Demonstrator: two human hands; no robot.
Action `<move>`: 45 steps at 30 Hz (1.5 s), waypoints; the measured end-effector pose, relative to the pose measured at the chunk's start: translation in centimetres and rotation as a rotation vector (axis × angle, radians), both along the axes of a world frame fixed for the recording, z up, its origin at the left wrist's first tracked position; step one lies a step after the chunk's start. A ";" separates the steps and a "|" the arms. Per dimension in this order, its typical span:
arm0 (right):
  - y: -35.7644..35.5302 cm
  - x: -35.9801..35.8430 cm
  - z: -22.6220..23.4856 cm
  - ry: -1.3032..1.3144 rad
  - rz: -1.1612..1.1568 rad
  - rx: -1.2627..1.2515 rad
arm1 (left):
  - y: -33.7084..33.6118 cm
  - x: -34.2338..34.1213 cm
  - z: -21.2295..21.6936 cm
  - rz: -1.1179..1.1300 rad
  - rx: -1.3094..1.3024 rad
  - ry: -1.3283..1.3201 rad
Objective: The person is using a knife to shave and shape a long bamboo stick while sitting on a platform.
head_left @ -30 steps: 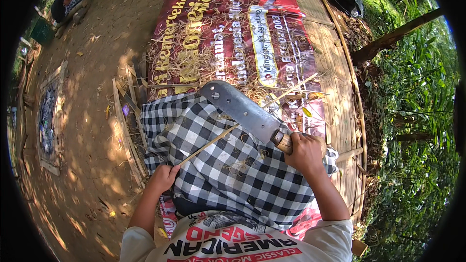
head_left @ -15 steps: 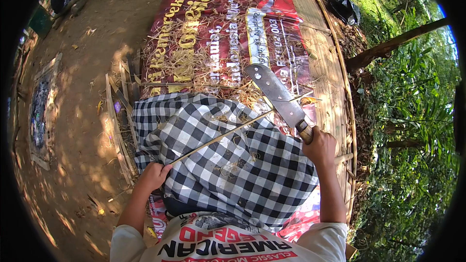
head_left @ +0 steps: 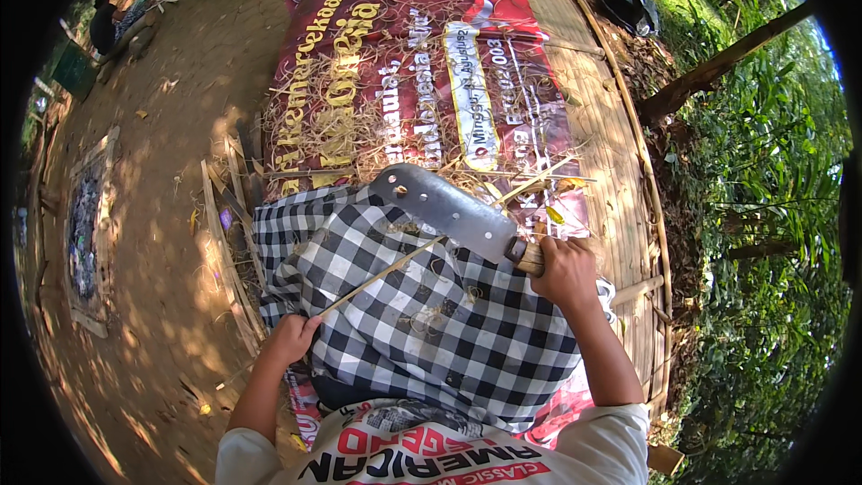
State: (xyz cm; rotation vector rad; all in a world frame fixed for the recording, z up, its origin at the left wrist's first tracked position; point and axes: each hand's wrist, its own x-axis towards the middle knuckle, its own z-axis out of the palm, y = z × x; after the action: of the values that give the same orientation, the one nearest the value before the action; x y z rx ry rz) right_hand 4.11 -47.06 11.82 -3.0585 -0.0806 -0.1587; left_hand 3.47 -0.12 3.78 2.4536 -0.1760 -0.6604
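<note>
My right hand (head_left: pixel 564 271) grips the wooden handle of a broad steel cleaver (head_left: pixel 444 208), whose blade lies across the far end of a thin bamboo stick (head_left: pixel 386 274). My left hand (head_left: pixel 289 339) holds the stick's near end by my left knee. The stick slants over a black-and-white checked cloth (head_left: pixel 422 323) covering my lap. Pale shavings lie on the cloth.
A red printed banner (head_left: pixel 404 63) strewn with dry shavings covers a woven bamboo platform (head_left: pixel 620 171) ahead. Split bamboo strips (head_left: pixel 229 251) lie at its left edge on bare dirt (head_left: pixel 144 216). Green plants and a leaning trunk (head_left: pixel 718 63) are on the right.
The cleaver, raised to the right half a second ago, has come back left and down onto the stick. My left hand still holds the stick's near end.
</note>
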 end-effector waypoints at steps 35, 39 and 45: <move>-10.6 -6.0 1.2 -0.142 -0.828 0.065 | -1.4 -0.3 -0.1 0.025 0.034 -0.144; -4.0 -4.9 3.3 -0.185 -0.629 0.205 | -1.3 -0.7 -0.3 0.047 0.052 -0.169; 3.3 -2.5 2.8 -0.002 -0.293 0.614 | -2.0 -2.3 -1.3 0.107 0.141 -0.364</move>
State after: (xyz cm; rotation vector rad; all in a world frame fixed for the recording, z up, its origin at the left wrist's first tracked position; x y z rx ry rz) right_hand 1.64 -43.80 14.65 -2.4395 0.3510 -0.1650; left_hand 1.19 -2.16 2.52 2.6808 -0.1425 -0.1805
